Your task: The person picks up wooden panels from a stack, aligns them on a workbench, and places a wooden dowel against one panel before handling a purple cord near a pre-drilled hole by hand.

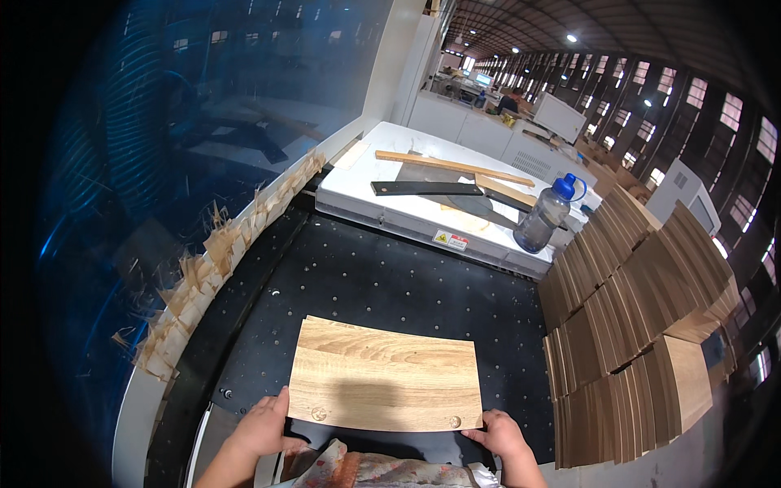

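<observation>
A rectangular wood-grain board (384,375) lies on a black machine table (378,274) dotted with small round studs. Two round recesses show near the board's lower corners, and a thin edge at its top left hints at another board beneath. My left hand (264,425) is at the board's lower left corner, with the index finger along the left edge and the thumb below. My right hand (499,434) touches the lower right corner, thumb under the near edge. Both hands hold the board between them.
Stacked brown panels (628,335) line the right side. Behind, a white machine top (348,192) carries wood strips, a black bar (427,188) and a blue-capped bottle (543,216). A blue transparent guard (244,79) with torn tape along its edge stands left. A person (508,102) sits far back.
</observation>
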The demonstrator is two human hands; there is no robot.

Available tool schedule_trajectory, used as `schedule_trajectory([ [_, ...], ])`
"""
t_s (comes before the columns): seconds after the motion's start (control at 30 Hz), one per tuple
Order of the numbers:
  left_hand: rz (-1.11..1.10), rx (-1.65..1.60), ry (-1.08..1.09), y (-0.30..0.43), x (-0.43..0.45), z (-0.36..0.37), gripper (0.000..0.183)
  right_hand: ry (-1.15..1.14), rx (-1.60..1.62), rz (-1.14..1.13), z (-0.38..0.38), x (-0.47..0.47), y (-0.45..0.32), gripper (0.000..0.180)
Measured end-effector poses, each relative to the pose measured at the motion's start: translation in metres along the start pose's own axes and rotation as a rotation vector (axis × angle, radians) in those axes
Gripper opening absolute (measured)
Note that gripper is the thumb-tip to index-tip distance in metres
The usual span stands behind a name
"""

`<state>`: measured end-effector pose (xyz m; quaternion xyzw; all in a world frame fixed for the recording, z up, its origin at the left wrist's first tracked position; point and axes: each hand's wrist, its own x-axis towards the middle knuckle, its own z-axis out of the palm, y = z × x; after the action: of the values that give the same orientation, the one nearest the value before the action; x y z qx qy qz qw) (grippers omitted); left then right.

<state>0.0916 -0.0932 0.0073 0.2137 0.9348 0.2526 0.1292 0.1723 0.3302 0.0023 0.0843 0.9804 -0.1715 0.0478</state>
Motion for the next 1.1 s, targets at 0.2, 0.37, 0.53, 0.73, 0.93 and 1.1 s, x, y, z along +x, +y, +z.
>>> schedule_trajectory([
  [0.2,0.093,0.222,0.103,0.006,0.021,-0.009,0.072,-0.041,0.146,0.024,0.005,0.009,0.01,0.041],
  [0.37,0.056,0.234,0.062,-0.002,0.035,-0.007,0.074,-0.173,0.14,0.074,-0.006,0.019,0.007,0.038],
  [0.53,0.08,0.085,0.021,-0.014,0.038,-0.008,0.079,-0.295,0.245,0.121,-0.009,0.025,0.011,0.04],
  [0.73,0.098,-0.013,-0.103,-0.018,0.048,-0.013,0.084,-0.299,0.123,0.068,-0.01,0.027,0.01,0.05],
  [0.93,0.141,-0.137,-0.005,-0.032,0.05,-0.009,0.084,-0.251,0.329,0.072,-0.01,0.021,0.012,0.053],
  [1.1,-0.084,-0.528,0.331,-0.051,0.065,0.029,0.078,0.099,0.591,0.083,0.006,0.018,0.01,0.06],
])
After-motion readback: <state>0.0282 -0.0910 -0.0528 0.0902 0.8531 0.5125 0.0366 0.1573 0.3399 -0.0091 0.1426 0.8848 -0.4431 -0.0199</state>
